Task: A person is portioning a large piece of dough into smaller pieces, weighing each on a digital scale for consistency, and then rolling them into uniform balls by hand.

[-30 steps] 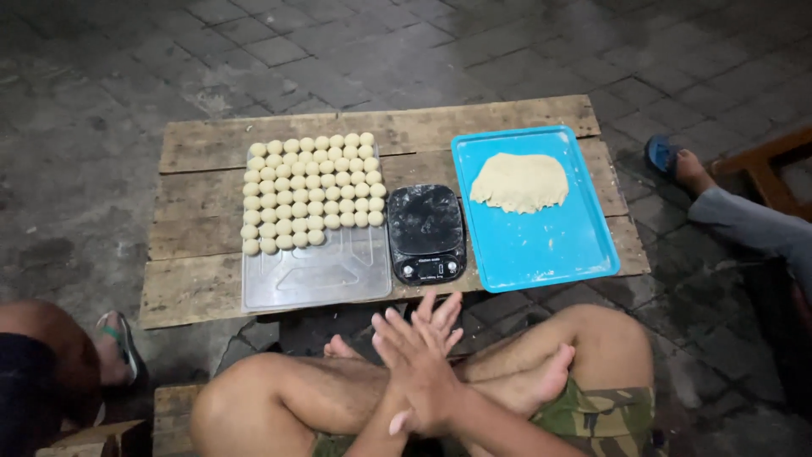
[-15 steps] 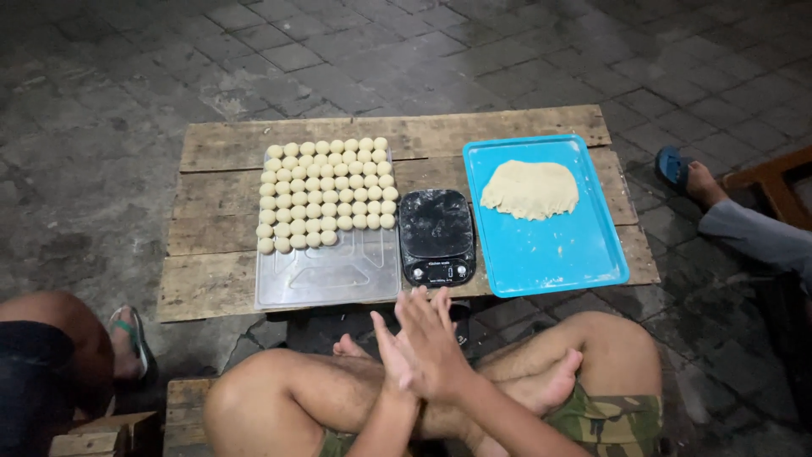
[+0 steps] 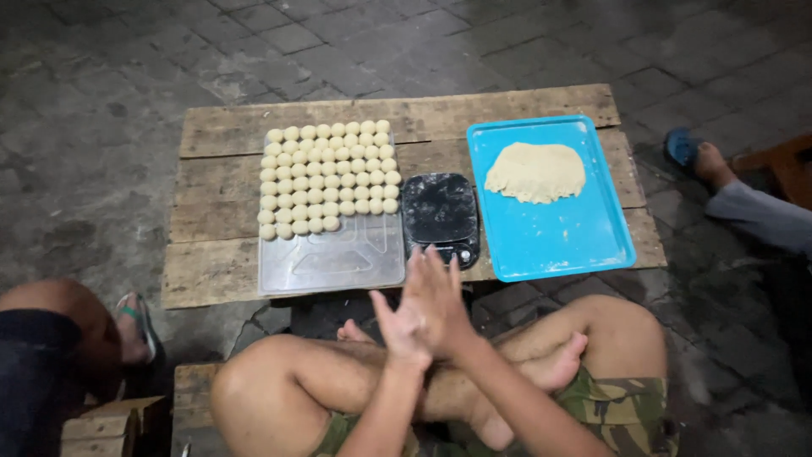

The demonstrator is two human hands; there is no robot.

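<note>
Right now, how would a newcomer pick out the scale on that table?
On the low wooden plank table, look between the clear tray of dough balls and the blue tray. The scale is the small black square slab there, flour-dusted, just beyond the pressed-together hands.

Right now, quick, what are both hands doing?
Left hand: open, palm pressed against the right; nothing visible between.
Right hand: open, fingers spread, pressed against the left.
</note>
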